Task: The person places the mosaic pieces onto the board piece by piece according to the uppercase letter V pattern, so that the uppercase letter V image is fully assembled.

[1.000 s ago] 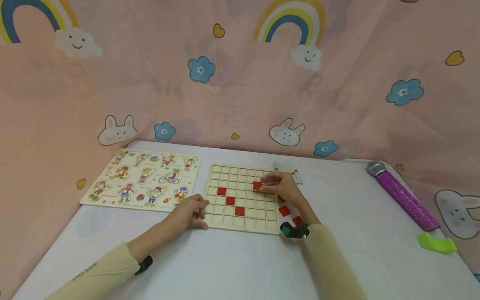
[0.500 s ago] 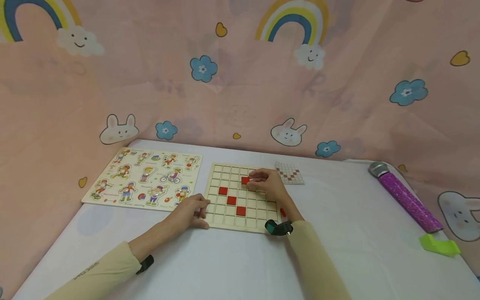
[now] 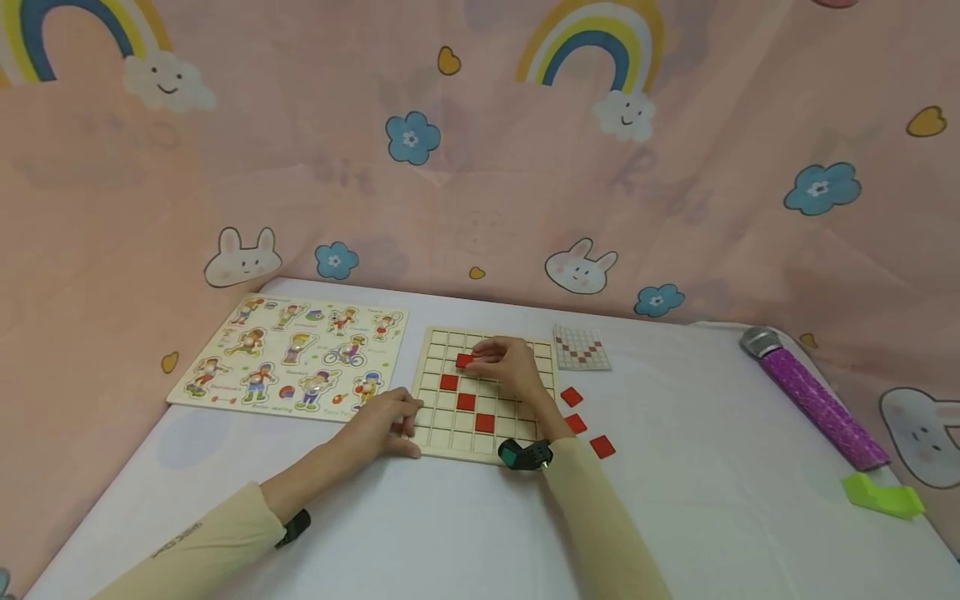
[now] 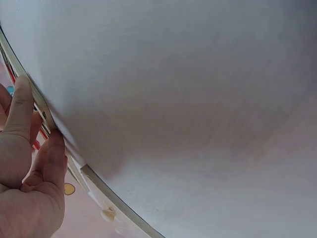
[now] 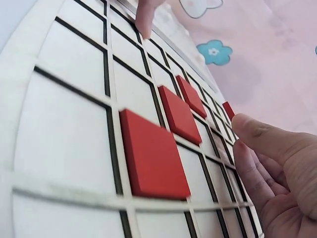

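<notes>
A wooden grid board lies on the white table with three red square tiles set in a diagonal line of its cells. My right hand pinches another red tile between thumb and fingers, over the upper left cells. The right wrist view shows this tile poking out past the thumb tip. My left hand holds the board's near left corner, thumb at the front edge and fingers along the left edge. Right of the board lie three loose red tiles.
A small pattern card with a V of red squares lies behind the loose tiles. To the left is a picture puzzle board. A purple microphone and a light green block lie far right. A printed cloth hangs behind the table.
My right hand has moved left across the board with the red tile, bringing the loose tiles and pattern card fully into view. The left hand has stayed at the corner.
</notes>
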Action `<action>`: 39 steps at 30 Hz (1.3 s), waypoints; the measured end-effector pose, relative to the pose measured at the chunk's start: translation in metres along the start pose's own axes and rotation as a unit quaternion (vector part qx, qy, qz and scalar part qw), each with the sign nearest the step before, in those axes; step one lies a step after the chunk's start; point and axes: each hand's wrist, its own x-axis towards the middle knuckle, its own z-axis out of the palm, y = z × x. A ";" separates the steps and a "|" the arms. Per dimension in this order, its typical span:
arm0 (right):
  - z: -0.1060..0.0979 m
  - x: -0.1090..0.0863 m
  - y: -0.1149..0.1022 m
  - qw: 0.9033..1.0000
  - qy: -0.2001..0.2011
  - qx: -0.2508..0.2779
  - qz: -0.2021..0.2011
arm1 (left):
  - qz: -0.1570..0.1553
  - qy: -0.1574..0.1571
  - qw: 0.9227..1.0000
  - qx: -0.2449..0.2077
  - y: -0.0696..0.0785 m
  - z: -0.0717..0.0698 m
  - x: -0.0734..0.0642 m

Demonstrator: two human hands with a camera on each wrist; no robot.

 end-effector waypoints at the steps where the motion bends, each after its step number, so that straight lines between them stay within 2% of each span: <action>1: 0.002 0.001 -0.001 1.000 -0.001 -0.003 -0.002 | 0.001 0.000 1.000 0.001 0.000 0.000 0.000; 11: 0.023 0.007 -0.013 0.999 0.002 -0.041 -0.007 | 0.015 0.001 1.000 0.019 0.000 -0.001 0.002; 22: 0.037 0.012 -0.018 0.997 0.001 -0.072 -0.014 | 0.005 -0.003 1.000 0.006 0.001 -0.001 0.002; 32: 0.041 0.013 -0.022 0.998 -0.002 -0.060 0.000 | -0.001 -0.002 1.000 0.014 0.001 -0.001 0.001; 39: 0.045 0.013 -0.020 0.998 0.002 -0.062 -0.010 | -0.005 -0.003 1.000 0.005 0.001 -0.001 0.000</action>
